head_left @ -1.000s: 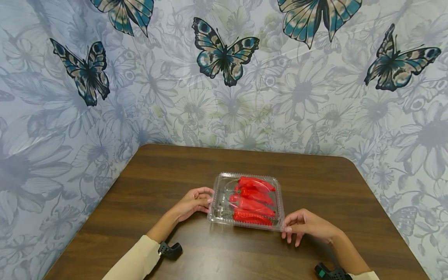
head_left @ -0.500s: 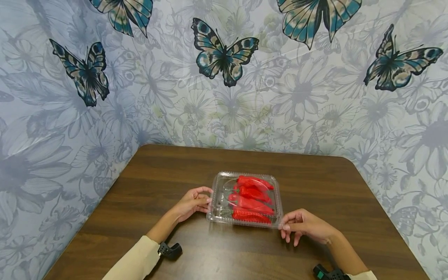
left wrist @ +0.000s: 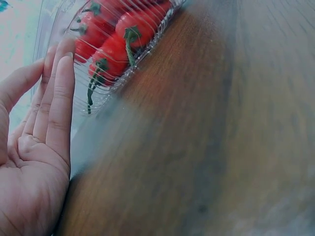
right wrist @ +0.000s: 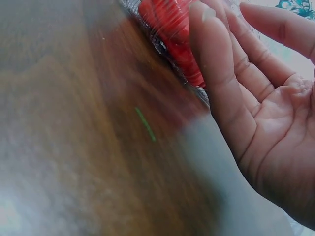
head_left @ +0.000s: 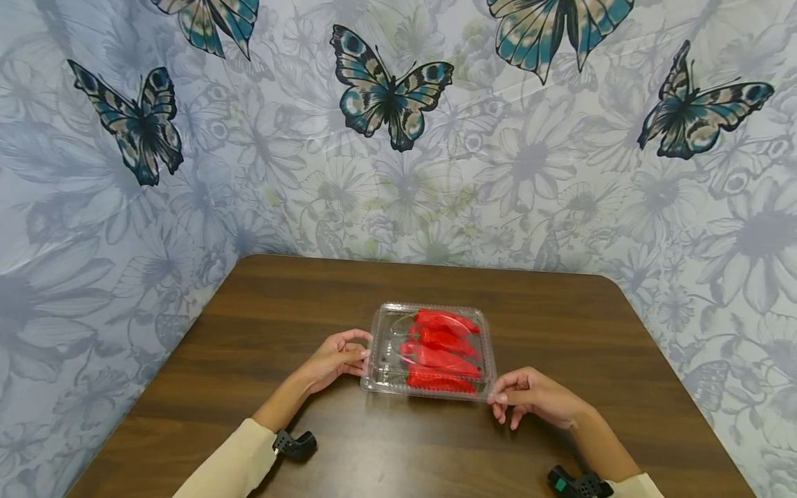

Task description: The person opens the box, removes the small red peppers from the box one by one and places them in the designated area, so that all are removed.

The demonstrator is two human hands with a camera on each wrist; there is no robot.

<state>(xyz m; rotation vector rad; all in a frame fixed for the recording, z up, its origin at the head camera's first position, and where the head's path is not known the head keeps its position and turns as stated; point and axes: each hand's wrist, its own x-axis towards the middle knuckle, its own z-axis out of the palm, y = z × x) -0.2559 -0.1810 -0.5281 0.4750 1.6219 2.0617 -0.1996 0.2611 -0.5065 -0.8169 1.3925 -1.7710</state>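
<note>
A clear plastic box [head_left: 387, 353] lies flat on the table with several red peppers [head_left: 443, 339] inside, seen through its transparent top. Green stems of the peppers [left wrist: 132, 37] show through the ribbed wall in the left wrist view. My left hand [head_left: 336, 360] is at the box's left side, its long fingers [left wrist: 60, 98] nearly straight against the wall and the thumb apart. At the near right corner, my right hand [head_left: 535, 395] touches the box with loosely bent fingers [right wrist: 219, 59]. Fingers hide part of the box in both wrist views.
The brown wooden table [head_left: 299, 294] reaches back to a floral cloth backdrop with butterflies [head_left: 391, 93]. A thin green sliver [right wrist: 145, 124] lies on the wood near the right hand. Black devices [head_left: 295, 445] sit on both wrists.
The box's near right corner has moved slightly away and to the left, along with my right hand. My left hand stays at the left side. The head view has shifted a little.
</note>
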